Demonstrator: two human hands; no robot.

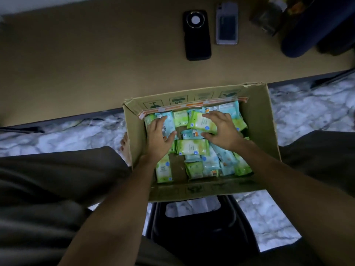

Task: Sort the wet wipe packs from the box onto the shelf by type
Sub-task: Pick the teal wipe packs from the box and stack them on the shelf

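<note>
An open cardboard box point(257, 116) stands on the floor between my knees, holding several green and several light-blue wet wipe packs in a loose jumble. My left hand point(158, 136) lies on a blue pack point(170, 122) at the box's back left, fingers curled round its edges. My right hand point(221, 129) grips a green pack point(199, 121) near the back middle, thumb under it and fingers over it. Another green pack point(192, 146) lies flat in the middle. The tan shelf surface point(86, 64) stretches just beyond the box.
On the shelf lie a black phone point(196, 35) and a grey phone point(227, 23), with a dark blue bag point(317, 25) and a jar at the far right. A black stool point(199, 225) sits under me. Marble floor surrounds the box.
</note>
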